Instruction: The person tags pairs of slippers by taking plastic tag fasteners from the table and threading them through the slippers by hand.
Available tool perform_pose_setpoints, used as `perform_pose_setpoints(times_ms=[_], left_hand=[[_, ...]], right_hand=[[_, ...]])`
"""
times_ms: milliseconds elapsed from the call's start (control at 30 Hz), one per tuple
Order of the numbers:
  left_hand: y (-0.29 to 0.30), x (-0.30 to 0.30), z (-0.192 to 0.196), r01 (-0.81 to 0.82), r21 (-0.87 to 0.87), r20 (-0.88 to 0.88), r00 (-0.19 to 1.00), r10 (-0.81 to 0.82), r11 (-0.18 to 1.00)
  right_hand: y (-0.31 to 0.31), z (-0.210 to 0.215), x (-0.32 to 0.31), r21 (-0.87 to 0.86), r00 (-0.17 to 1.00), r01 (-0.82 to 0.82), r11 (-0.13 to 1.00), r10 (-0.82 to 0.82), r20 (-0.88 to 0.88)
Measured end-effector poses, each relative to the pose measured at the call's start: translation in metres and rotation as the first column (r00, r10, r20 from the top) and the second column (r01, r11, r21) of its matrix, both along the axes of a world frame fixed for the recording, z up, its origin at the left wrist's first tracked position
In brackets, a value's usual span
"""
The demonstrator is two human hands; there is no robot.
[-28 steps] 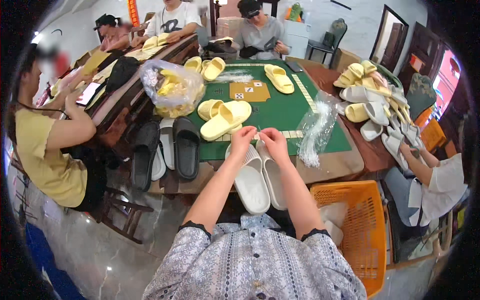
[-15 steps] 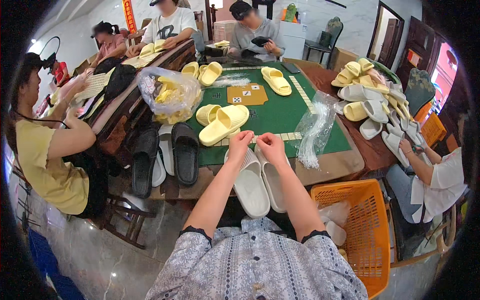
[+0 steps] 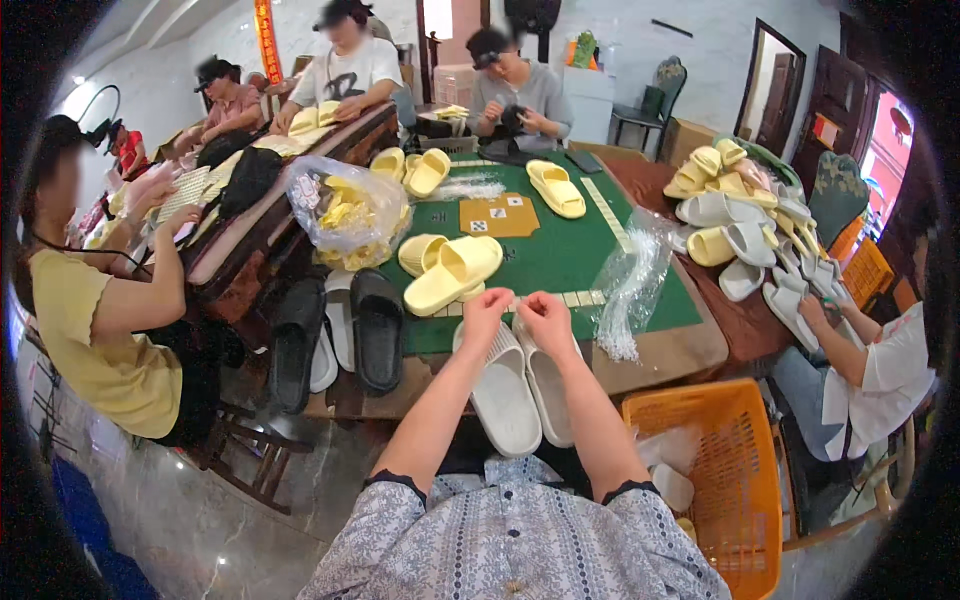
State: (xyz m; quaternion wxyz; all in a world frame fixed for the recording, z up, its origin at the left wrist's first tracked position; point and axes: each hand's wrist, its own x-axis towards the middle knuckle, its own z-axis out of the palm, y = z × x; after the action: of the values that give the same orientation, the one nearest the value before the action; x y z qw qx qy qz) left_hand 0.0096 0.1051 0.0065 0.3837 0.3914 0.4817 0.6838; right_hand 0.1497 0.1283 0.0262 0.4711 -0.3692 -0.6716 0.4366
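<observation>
My left hand [image 3: 486, 318] and my right hand [image 3: 545, 322] meet fingertip to fingertip above a pair of pale grey slippers. Both are closed in a pinch; whatever thin thing they may hold is too small to make out. The left grey slipper [image 3: 507, 402] rests against the table's near edge, toe end under my hands. Close beside it the right grey slipper [image 3: 549, 400] is partly covered by my right forearm. Just beyond my left hand, a yellow slipper [image 3: 455, 274] lies tilted over another yellow slipper [image 3: 421, 254].
A clear bag of thin white strips [image 3: 632, 290] lies right of my hands. Black slippers [image 3: 377, 330] stand at the left edge, near a bag of yellow pieces [image 3: 345, 210]. Slippers are piled [image 3: 745, 225] at right, above an orange basket [image 3: 745, 480]. Several people work around.
The view has shifted slightly, and my fingertips have come a little closer together above the grey slippers. Across the table, a person has brought both hands to a black thing.
</observation>
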Motion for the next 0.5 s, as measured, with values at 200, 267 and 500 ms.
perform_pose_setpoints(times_ms=[200, 267, 500], left_hand=[[-0.004, 0.006, 0.000, 0.023, -0.002, -0.039, 0.999, -0.023, 1.000], [-0.007, 0.005, 0.002, 0.020, -0.007, -0.035, 0.999, -0.020, 1.000], [-0.002, 0.001, -0.002, 0.025, -0.030, -0.071, 0.997, -0.027, 0.999]], right_hand=[[-0.006, -0.001, 0.001, 0.050, 0.991, 0.055, 0.997, -0.049, -0.124], [-0.008, -0.001, 0.000, 0.028, 0.994, 0.039, 0.999, -0.036, -0.104], [-0.003, -0.003, -0.001, 0.045, 0.994, 0.067, 0.997, -0.063, -0.088]])
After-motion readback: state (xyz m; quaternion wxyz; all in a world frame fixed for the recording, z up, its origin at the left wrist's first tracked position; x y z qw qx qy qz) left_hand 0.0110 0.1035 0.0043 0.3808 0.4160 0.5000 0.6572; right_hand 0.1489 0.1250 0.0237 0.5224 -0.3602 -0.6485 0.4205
